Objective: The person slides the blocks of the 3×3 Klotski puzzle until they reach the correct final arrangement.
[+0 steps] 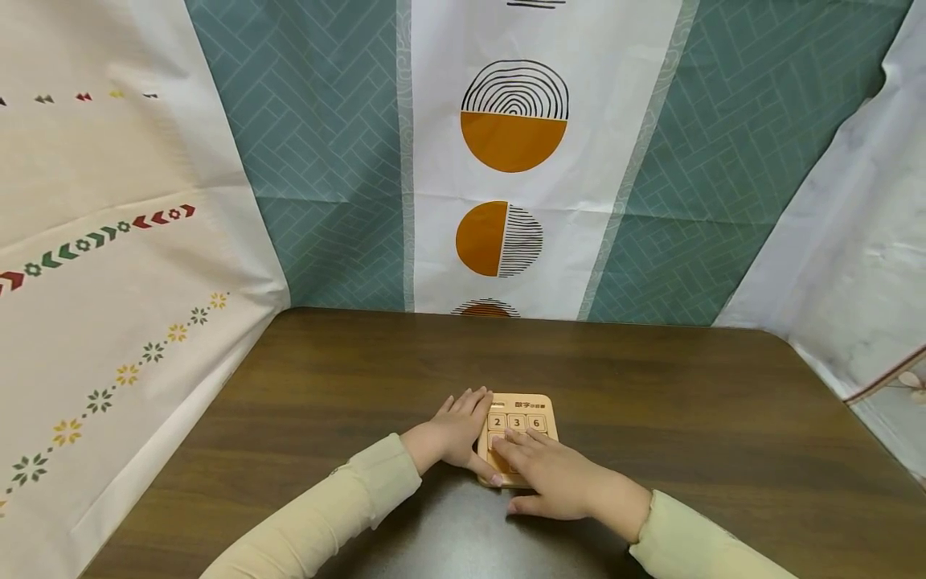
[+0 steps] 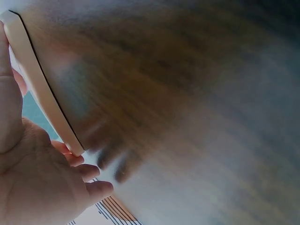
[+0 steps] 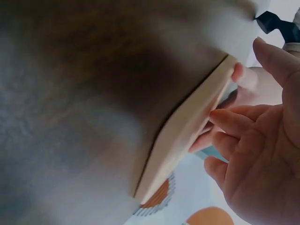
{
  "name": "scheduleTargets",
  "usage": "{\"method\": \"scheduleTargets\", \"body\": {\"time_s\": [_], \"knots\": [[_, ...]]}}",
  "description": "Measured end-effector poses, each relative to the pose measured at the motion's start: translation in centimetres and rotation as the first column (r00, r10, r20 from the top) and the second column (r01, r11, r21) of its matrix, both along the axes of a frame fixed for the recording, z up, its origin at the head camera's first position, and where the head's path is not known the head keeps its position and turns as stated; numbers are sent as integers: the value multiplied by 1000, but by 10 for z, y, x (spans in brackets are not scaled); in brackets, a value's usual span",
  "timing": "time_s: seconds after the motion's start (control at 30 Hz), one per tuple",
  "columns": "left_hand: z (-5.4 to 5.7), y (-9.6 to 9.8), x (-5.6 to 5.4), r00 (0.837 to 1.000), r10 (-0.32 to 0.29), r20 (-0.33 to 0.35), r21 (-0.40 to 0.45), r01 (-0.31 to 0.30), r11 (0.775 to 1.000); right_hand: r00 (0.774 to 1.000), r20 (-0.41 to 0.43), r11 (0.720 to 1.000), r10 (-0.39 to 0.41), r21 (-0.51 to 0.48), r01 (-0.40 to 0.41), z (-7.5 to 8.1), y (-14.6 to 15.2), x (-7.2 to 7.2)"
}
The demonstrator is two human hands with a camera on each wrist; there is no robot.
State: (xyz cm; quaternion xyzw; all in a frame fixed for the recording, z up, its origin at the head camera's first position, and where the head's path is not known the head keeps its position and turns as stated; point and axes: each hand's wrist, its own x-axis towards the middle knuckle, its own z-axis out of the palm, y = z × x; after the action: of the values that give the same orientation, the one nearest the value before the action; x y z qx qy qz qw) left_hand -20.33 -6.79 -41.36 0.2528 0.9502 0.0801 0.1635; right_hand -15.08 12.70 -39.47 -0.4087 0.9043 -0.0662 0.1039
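A light wooden number slide puzzle lies flat on the table, with tiles 2, 3 and 6 showing in its top row. My left hand holds it at its left side, fingers along the upper left edge and thumb at the near edge. Over the lower tiles, the fingertips of my right hand touch the puzzle's face and cover several tiles. The right thumb is spread apart, off the board. In the left wrist view the puzzle's side shows beside the palm. The right wrist view shows the extended fingers against the board.
The brown wooden table extends around the puzzle on all sides. A patterned green and white cloth hangs behind it, and a pale cloth lines the left side. A dark fitting shows near the left wrist.
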Motion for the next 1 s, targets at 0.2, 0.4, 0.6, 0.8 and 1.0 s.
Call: {"method": "scheduleTargets", "body": {"time_s": [0.2,0.4,0.6,0.8,1.0], "knots": [[0,1,-1,1000,-1,17,7,1,1000,999,44,1000,-9,-20,9,11,15,16],[2,0,-2,1000,3,12,-7,-3,1000,994,105,999,-32,-11,34,13,20,23],[2,0,-1,1000,-3,21,7,3,1000,989,144,1000,-25,-15,27,10,12,20],[1,1,0,1000,-9,3,16,9,1000,989,145,1000,-3,-26,7,9,4,18],[0,1,0,1000,-3,3,13,3,1000,987,163,999,-5,-48,13,7,9,20]]}}
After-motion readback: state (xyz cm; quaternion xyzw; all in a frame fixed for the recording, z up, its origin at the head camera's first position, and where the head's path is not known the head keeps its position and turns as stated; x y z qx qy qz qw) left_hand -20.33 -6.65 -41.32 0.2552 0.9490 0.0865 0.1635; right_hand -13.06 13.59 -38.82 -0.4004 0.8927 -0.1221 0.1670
